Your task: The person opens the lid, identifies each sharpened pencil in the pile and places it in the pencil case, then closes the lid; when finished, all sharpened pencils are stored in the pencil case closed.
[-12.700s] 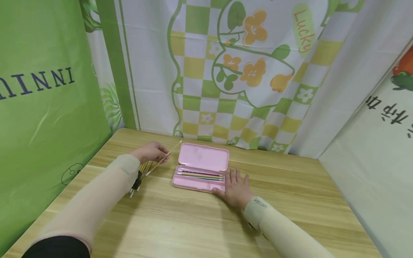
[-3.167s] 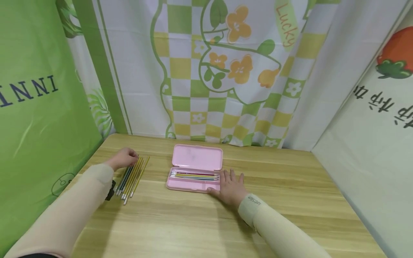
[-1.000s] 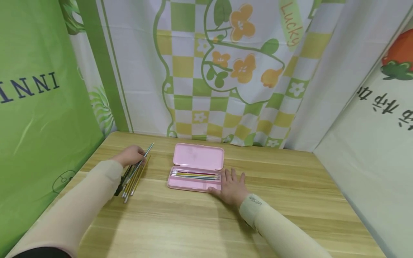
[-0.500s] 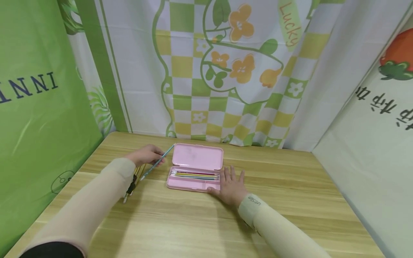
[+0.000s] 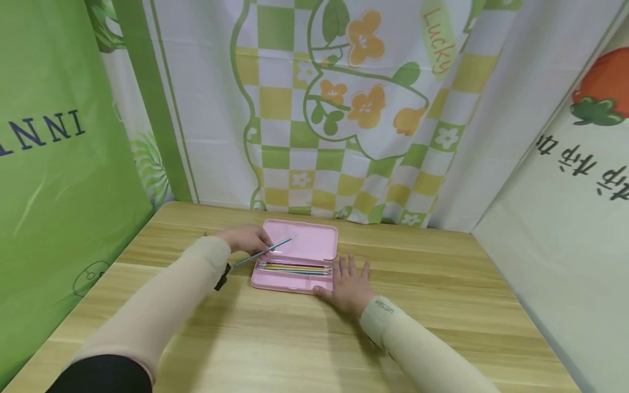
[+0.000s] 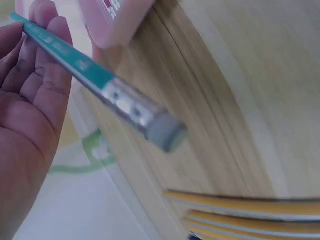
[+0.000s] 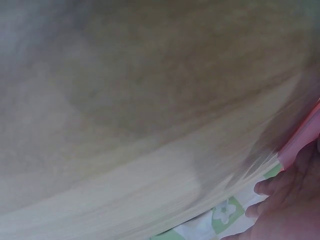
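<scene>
My left hand (image 5: 248, 240) pinches a teal pencil (image 6: 85, 65) between thumb and fingers, over the left end of the open pink pencil case (image 5: 280, 281). The pencil slants in the head view, its eraser end down toward the wrist and its tip in front of the raised lid (image 5: 314, 240). Several pencils (image 5: 295, 269) lie side by side in the case's rear compartment. With fingers spread and straight, my right hand (image 5: 351, 289) rests on the table against the case's right end, its thumb at the front corner.
Several yellow pencils (image 6: 250, 209) lie on the wooden table (image 5: 275, 338) in the left wrist view; in the head view the left arm hides them. A patterned curtain (image 5: 304, 136) hangs behind the table's far edge, and a green cloth (image 5: 64, 180) hangs at the left.
My left hand took the teal pencil from the loose pile and has carried it right, to above the case's left end. My right hand has stayed beside the case.
</scene>
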`<act>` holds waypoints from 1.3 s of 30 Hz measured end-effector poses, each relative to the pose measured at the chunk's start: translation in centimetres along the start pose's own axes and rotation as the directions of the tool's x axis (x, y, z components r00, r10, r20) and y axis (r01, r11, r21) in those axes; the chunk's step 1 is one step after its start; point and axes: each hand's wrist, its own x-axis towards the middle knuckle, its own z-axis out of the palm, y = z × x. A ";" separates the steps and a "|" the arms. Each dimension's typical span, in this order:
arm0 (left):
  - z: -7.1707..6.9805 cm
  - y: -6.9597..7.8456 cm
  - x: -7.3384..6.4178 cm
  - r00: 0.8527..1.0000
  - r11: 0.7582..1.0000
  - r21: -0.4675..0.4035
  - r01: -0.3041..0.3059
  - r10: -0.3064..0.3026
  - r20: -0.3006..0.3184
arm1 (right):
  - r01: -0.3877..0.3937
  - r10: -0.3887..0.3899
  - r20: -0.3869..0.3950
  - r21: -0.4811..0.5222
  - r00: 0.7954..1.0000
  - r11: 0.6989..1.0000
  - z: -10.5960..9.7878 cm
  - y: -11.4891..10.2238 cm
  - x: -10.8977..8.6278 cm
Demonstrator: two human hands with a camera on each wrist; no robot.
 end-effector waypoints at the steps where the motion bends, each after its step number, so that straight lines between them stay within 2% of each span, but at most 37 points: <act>1: 0.2 0.2 0.3 1.000 1.000 0.031 -0.003 0.003 0.005 | -0.002 0.002 0.002 0.000 1.000 1.000 0.0 0.0 0.0; 8: 1.6 1.1 1.7 0.999 0.980 0.192 -0.043 0.037 0.039 | 0.001 -0.001 0.007 0.001 1.000 1.000 -0.6 -0.3 -0.1; 12: 2.2 1.8 2.4 0.998 0.957 0.282 -0.062 0.056 0.028 | 0.007 -0.007 0.008 -0.003 1.000 1.000 -1.2 -0.4 -0.3; 18: 3.4 2.9 3.2 0.998 0.934 0.352 -0.066 0.063 0.020 | 0.013 -0.013 0.003 -0.001 1.000 1.000 -1.1 -0.4 -0.2; 21: 4.3 3.1 3.6 0.997 0.903 0.422 -0.075 0.080 0.006 | 0.013 -0.013 0.000 -0.008 1.000 1.000 -0.5 -0.3 -0.1; 25: 5.0 3.3 4.2 0.993 0.851 0.515 -0.100 0.114 0.004 | 0.013 -0.013 -0.005 -0.009 1.000 1.000 0.0 -0.3 0.0; 31: 5.7 2.6 5.4 0.983 0.816 0.557 -0.153 0.186 -0.003 | 0.009 -0.009 -0.017 0.006 1.000 1.000 -0.4 -0.3 -0.1; 35: 6.1 2.2 5.9 0.975 0.814 0.554 -0.173 0.221 -0.020 | 0.012 -0.011 -0.026 0.023 1.000 1.000 -0.7 -0.3 -0.4; 39: 6.4 2.4 6.1 0.973 0.815 0.551 -0.180 0.229 -0.020 | 0.015 -0.014 -0.034 0.031 0.999 0.999 -0.5 -0.1 -0.4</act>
